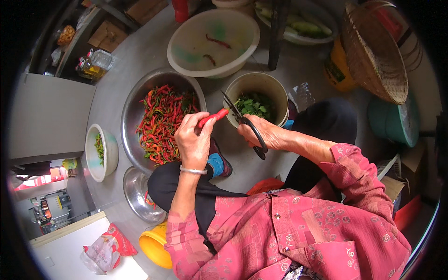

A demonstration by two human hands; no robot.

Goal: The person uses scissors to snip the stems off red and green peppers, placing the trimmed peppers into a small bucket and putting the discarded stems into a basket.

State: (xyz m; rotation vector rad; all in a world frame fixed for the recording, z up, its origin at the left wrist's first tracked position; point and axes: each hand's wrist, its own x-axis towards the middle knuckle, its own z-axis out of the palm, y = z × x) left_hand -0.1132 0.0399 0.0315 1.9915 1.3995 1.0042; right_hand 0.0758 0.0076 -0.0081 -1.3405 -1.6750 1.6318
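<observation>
My left hand [196, 138] pinches a red chili pepper [214, 118] by its body, its stem end pointing right. In my right hand [260, 131] is a pair of black-handled scissors [253, 127], with the blades beside the pepper's stem end. Behind the scissors stands a pale bucket [279, 84] with green leaves and stems [253, 106] inside. Left of my left hand a large steel basin [131, 105] holds a heap of red and green chili peppers [162, 126]. Farther off, a wide pale plastic basin [190, 31] contains a few dark red peppers [217, 41].
A small pale basin [111, 157] with green pieces, a steel bowl [133, 196] and a yellow bucket [155, 245] are at the left. A dark post [277, 38] rises beyond the pale bucket. Wicker baskets [374, 52] and a teal basin [393, 119] are at the right.
</observation>
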